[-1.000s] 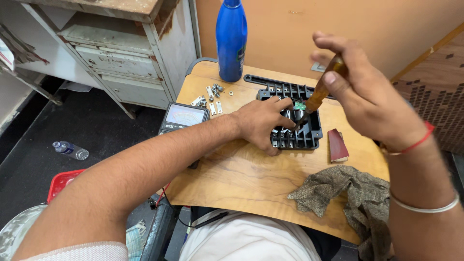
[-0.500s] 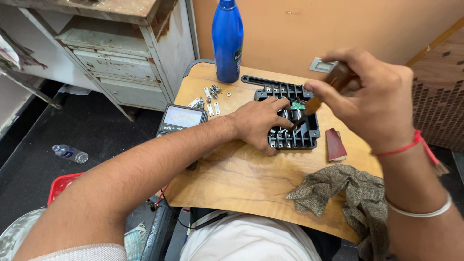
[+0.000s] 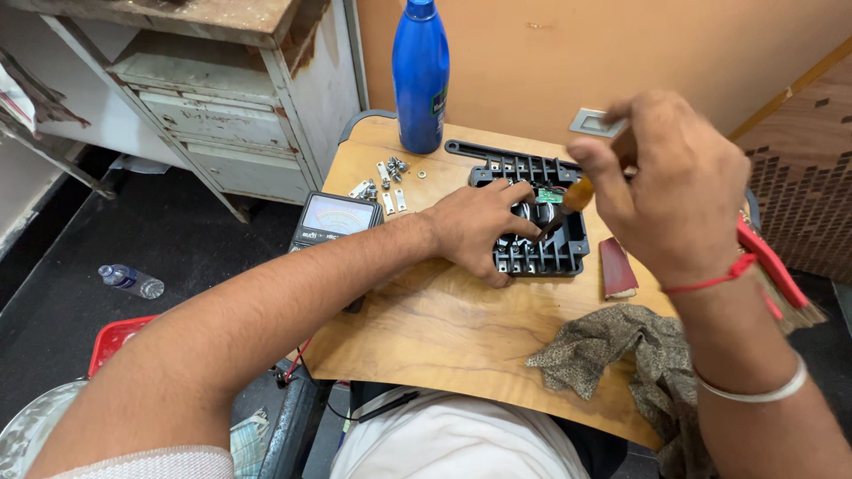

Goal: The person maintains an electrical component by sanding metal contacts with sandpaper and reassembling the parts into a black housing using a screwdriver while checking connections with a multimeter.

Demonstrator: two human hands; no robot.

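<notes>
A black ribbed plastic housing (image 3: 541, 255) lies on the wooden table (image 3: 444, 328), with metal parts and a small green board inside it. My left hand (image 3: 484, 226) rests flat on its left side and holds it down. My right hand (image 3: 670, 182) hovers above the housing's right half, closed around a small brush (image 3: 568, 202) with an orange-brown handle. The brush's dark tip points down into the housing, close to my left fingertips.
A blue bottle (image 3: 421, 75) stands at the table's far edge. Loose screws and metal clips (image 3: 383, 184) lie beside a multimeter (image 3: 335, 217). A reddish-brown block (image 3: 616, 268), a crumpled cloth (image 3: 621, 355) and a red-handled tool (image 3: 772, 266) sit at the right. A worn cabinet (image 3: 231, 98) stands left.
My right hand has dropped lower and swung the brush from a raised tilt down into the housing. My left hand has stayed on the housing.
</notes>
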